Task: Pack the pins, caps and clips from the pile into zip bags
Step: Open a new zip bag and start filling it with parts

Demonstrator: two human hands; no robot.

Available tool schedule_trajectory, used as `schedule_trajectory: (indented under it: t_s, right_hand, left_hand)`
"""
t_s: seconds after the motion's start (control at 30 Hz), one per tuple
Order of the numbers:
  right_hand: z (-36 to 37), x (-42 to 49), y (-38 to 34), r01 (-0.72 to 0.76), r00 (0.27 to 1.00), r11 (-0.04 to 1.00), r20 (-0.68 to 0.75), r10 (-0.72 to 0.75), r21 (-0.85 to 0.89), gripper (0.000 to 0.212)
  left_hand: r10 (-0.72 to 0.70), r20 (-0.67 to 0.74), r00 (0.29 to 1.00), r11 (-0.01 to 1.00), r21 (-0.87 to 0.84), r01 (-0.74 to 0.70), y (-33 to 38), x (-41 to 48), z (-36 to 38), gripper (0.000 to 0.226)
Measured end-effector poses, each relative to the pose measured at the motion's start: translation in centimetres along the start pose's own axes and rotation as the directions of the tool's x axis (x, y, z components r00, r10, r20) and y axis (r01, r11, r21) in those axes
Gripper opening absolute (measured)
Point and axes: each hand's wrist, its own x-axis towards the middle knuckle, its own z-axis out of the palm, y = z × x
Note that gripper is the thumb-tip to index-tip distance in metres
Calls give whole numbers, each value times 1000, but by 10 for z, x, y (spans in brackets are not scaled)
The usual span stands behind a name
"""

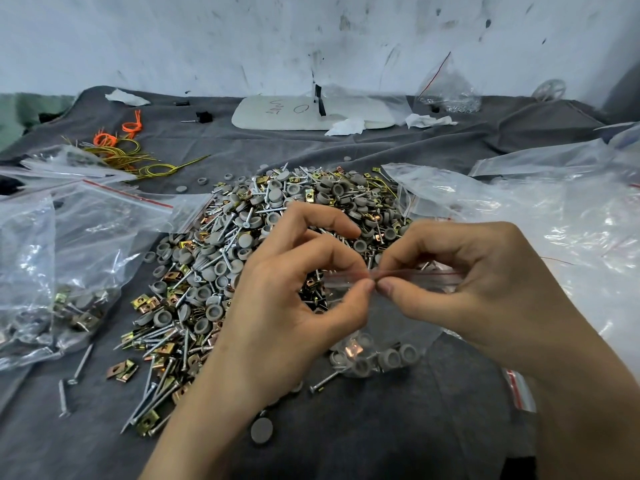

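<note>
Left hand (294, 299) and right hand (460, 289) pinch the seal of the zip bag (391, 327), fingers (388, 289) curled, at 4 o'clock of the pile (263, 237). Step judged: closing the filled bag. Next: press outward along the strip.

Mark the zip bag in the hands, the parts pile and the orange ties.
zip bag (388, 323): head view, on the clear wall below the zip strip.
parts pile (239, 244): head view, on the middle of the heap.
orange ties (104, 138): head view, on the lower-left loop.
</note>
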Motion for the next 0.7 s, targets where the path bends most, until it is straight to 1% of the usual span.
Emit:
schedule_trajectory:
  t_s: [0.2,0.27,0.37,0.47,0.57,0.7]
  right_hand:
    - [0,1,3,-10,1000,1000,3,10,12,9]
    - [-5,-1,6,-42,999,999,-1,42,23,5]
    - [-12,-3,12,-77,997,997,-9,76,-17,9]
    - [-14,-4,14,-64,998,998,-6,64,-23,6]
    - [-15,-5,16,-53,999,999,12,53,-9,6]
    - [-20,-6,20,-73,997,996,6,73,56,9]
  left_hand:
    - [4,3,1000,1000,-17,-4,-1,1,-1,9]
    - [-6,4,1000,1000,-24,6,-1,1,-1,8]
    - [-16,17,1000,1000,-17,16,-2,1,-2,7]
    - [-49,53,997,997,-54,51,-4,1,-4,15]
    - [-66,118,991,990,-119,80,-8,0,-7,23]
    - [-68,161,985,979,-178,97,-11,-1,-11,26]
